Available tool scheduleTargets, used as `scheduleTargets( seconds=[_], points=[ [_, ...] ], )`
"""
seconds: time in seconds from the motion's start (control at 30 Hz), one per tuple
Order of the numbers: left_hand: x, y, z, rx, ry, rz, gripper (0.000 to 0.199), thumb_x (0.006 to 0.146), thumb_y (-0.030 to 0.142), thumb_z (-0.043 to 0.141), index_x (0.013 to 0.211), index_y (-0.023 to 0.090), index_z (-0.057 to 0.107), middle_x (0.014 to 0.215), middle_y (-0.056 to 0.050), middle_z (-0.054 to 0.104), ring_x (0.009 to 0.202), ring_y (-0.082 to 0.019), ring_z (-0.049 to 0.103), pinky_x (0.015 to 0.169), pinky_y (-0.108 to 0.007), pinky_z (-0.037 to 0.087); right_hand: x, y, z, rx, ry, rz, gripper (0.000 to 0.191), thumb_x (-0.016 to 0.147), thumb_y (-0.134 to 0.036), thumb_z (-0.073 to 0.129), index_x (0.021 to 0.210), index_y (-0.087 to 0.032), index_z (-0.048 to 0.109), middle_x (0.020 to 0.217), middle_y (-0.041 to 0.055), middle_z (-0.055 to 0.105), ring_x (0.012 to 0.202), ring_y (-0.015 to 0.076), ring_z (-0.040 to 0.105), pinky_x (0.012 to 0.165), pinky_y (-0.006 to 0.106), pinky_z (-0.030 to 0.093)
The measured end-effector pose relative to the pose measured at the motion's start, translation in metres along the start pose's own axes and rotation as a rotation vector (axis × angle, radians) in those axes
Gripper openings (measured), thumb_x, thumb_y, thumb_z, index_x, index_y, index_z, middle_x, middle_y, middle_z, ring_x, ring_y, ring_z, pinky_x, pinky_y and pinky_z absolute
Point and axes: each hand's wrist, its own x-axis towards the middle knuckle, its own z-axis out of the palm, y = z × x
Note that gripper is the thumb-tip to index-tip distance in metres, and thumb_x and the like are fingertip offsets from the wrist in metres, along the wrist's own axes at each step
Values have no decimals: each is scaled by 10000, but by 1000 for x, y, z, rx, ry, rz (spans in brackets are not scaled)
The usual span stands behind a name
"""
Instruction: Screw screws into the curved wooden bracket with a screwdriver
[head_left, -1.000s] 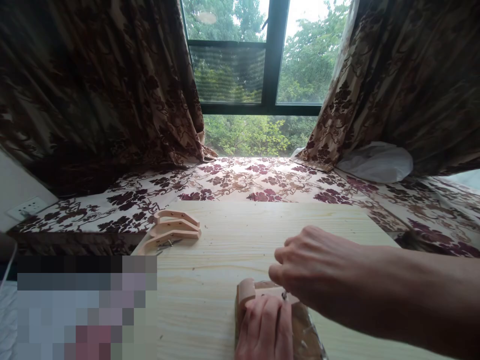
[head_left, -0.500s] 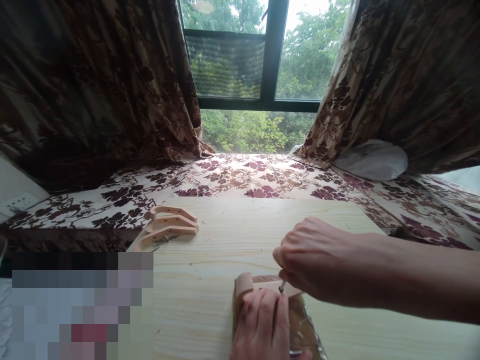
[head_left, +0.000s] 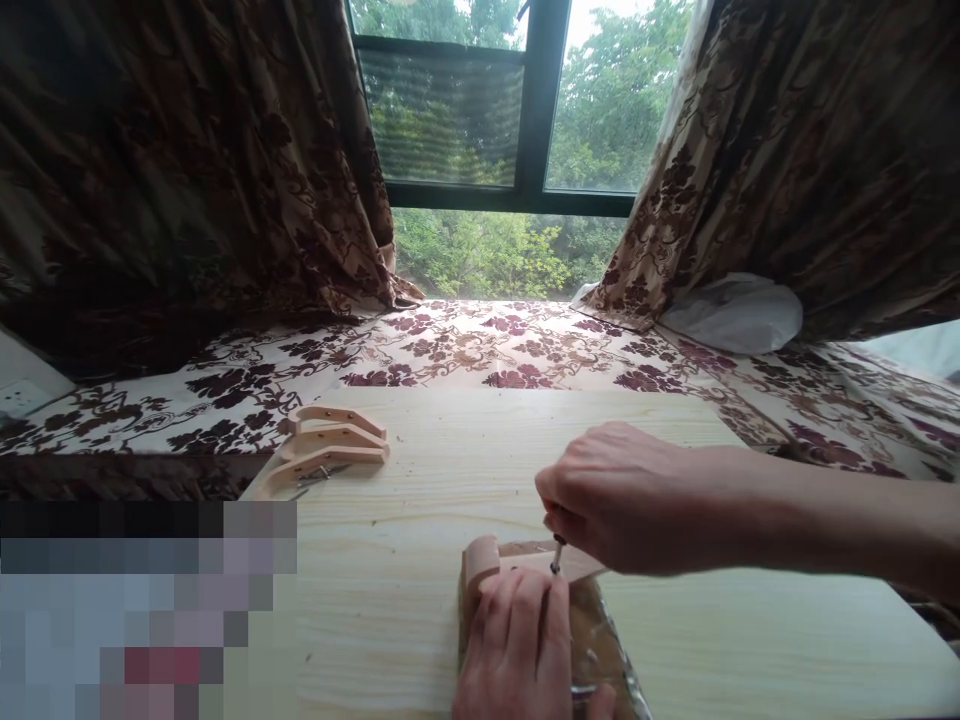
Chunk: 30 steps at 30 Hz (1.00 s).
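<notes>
Left hand covers 1 wooden piece; plastic bag (contents unclear) beyond.

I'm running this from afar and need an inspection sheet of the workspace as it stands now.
Surface: pale wood-grained table.
Job's things: light wooden piece lying on a brown block; slim metal shaft meeting the piece.
Clutter: three curved wooden parts with small metal bits beside them, left; scattered dark specks.
Grip: left hand spread over the piece; right hand closed around the shaft's upper end.
Cables: nothing seen.
Surroundings: dark-framed window, patterned curtains, floral cover, whitish bag at right; lower left pixelated, unreadable.
</notes>
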Motion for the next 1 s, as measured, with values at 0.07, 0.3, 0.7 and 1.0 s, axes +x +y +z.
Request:
scheduleTargets(
  seconds=[0.07,0.3,0.7,1.0],
  points=[
    [0,1,0,-2,-3,-14,480,847,438,508,1199,114,554,1129,-116,605,1065,-267,566,909,-370,484,2,3,-5,-14,11,80,270,869,-210,461,684,-145,646,603,75,653,461,130,486,440,287,170],
    [-2,-1,1,53,-19,25,489,829,452,515,1187,125,571,1130,-107,604,1064,-266,564,869,-357,504,-6,1,-17,-83,-36,-128,135,791,-80,547,758,-167,644,673,33,636,523,131,483,465,290,201],
    [2,-1,-1,21,-26,12,509,806,432,546,1196,105,559,1134,-115,604,1050,-275,576,866,-374,514,-3,1,-6,14,-40,-12,195,851,-140,506,691,-143,617,591,30,590,475,115,421,465,293,202],
    [4,1,-6,-5,14,-34,406,852,419,510,1145,146,578,1104,-106,608,1048,-260,578,882,-356,498,-10,-6,1,-118,134,-209,156,809,-120,570,664,-172,593,708,38,606,592,149,462,483,313,179]
  ],
)
